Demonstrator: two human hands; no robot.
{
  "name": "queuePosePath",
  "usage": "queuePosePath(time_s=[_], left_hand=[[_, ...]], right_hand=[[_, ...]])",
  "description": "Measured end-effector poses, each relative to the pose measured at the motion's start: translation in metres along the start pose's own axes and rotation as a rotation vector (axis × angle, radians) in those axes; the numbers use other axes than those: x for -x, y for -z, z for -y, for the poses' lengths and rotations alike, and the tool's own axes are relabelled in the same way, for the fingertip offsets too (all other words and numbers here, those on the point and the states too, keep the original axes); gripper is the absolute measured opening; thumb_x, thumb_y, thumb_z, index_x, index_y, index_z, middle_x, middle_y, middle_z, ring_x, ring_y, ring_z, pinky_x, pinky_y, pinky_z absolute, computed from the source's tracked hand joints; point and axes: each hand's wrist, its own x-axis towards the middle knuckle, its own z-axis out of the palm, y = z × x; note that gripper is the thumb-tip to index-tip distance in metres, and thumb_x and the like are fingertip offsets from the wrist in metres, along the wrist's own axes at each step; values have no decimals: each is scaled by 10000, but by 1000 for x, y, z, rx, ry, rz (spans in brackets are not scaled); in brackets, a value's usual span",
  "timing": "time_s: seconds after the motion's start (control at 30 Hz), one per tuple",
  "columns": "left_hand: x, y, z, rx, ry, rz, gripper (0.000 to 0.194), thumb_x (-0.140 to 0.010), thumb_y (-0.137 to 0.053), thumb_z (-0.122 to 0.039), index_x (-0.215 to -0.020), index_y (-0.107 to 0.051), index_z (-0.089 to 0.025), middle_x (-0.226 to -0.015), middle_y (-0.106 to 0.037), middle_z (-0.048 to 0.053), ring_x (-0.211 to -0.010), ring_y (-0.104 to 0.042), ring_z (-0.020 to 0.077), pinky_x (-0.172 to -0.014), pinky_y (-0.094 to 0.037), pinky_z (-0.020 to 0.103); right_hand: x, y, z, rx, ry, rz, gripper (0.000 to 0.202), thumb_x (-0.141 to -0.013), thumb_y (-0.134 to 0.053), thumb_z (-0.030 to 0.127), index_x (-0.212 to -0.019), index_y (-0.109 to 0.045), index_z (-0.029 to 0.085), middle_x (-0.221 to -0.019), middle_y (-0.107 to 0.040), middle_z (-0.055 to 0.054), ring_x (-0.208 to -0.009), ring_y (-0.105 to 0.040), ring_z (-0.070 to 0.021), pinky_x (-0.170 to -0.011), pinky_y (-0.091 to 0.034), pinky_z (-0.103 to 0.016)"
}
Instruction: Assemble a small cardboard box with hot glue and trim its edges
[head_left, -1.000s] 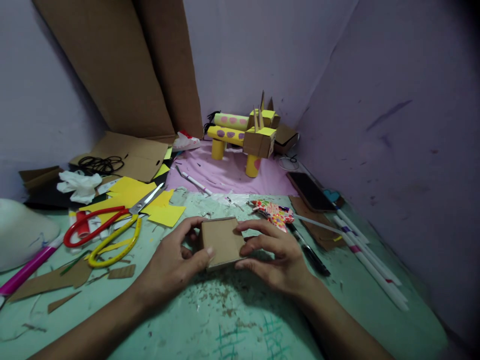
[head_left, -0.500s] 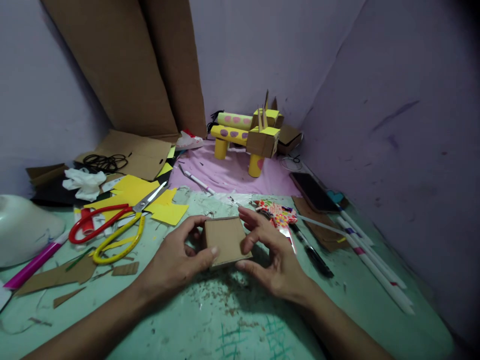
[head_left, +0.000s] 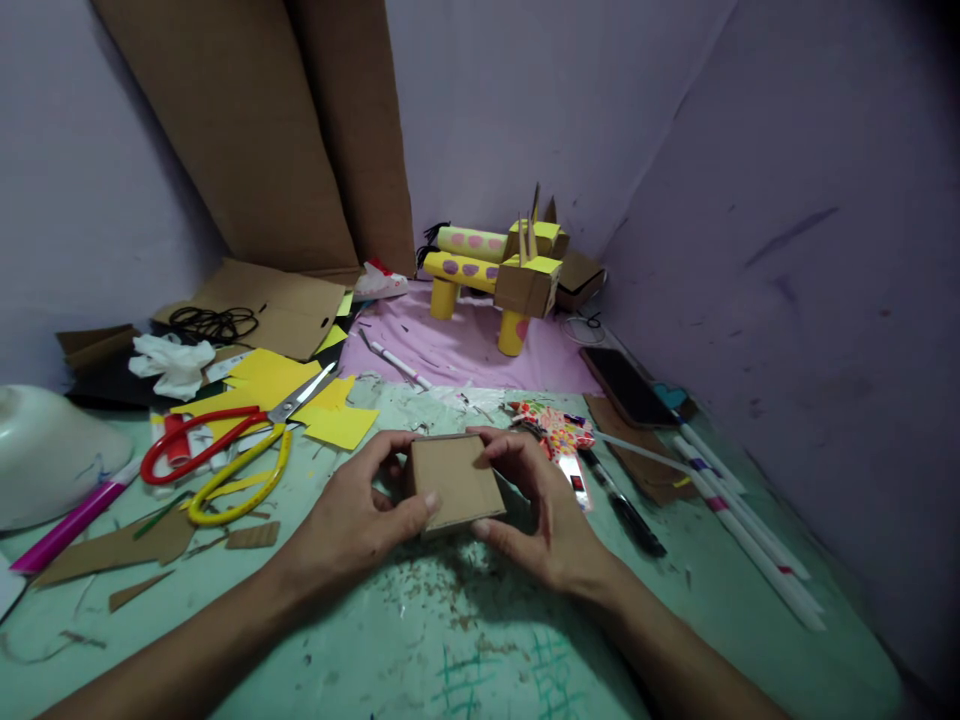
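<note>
Between my two hands is a small cardboard box, its flat square face tilted up toward me. My left hand grips its left side, with the thumb on the face and the fingers partly hidden behind. On the other side my right hand holds the box at its right edges, fingertips at the top corner and thumb at the lower right. To the left lie scissors with one red and one yellow handle, their blades on yellow paper. Several cardboard scraps are near my left forearm.
Two yellow spotted animal figures of tubes and boxes stand on a pink cloth at the back. On the right are a black marker, a phone and several white sticks. A white rounded container sits far left.
My right fingers have lowered from above the box onto its top right corner. The left hand keeps the same hold, and the box has barely moved.
</note>
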Motion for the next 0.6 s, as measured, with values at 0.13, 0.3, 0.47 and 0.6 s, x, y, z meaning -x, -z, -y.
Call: queuePosePath(time_s=[0.13, 0.3, 0.47, 0.6], left_hand=[[0, 1, -3, -7, 1, 5, 494, -717, -633, -366, -1142, -510, -145, -1021, -617, 102, -882, -587, 225, -639, -498, 283], [0, 1, -6, -6, 12, 24, 467, -728, -623, -353, -1134, -506, -154, -1013, -623, 93, -875, -589, 219, -650, -496, 285], [0, 1, -5, -10, -1, 22, 466, -727, -625, -363, -1127, -509, -155, -1011, -620, 94, -882, -581, 226, -663, -497, 303], [0, 2, -4, -28, -5, 25, 462, -731, -621, -364, -1128, -508, -157, -1019, -618, 96, -881, -580, 226, -667, -496, 310]], right_hand=[[1, 0, -2, 9, 15, -15, 511, -722, -710, 229, -1147, -431, 284, -1355, -493, -104, -1244, -516, -290, -1046, -407, -496], [2, -2, -4, 14, 45, -26, 589, -736, -714, 235, -1234, -403, 287, -1309, -520, -96, -1234, -520, -283, -1040, -425, -481], [1, -3, -3, 2, 37, -22, 647, -722, -702, 194, -1280, -394, 299, -1265, -540, -81, -1214, -532, -274, -1045, -428, -479], [1, -2, -2, 2, 33, -25, 651, -726, -700, 193, -1284, -380, 296, -1284, -531, -86, -1222, -527, -276, -1056, -418, -490]])
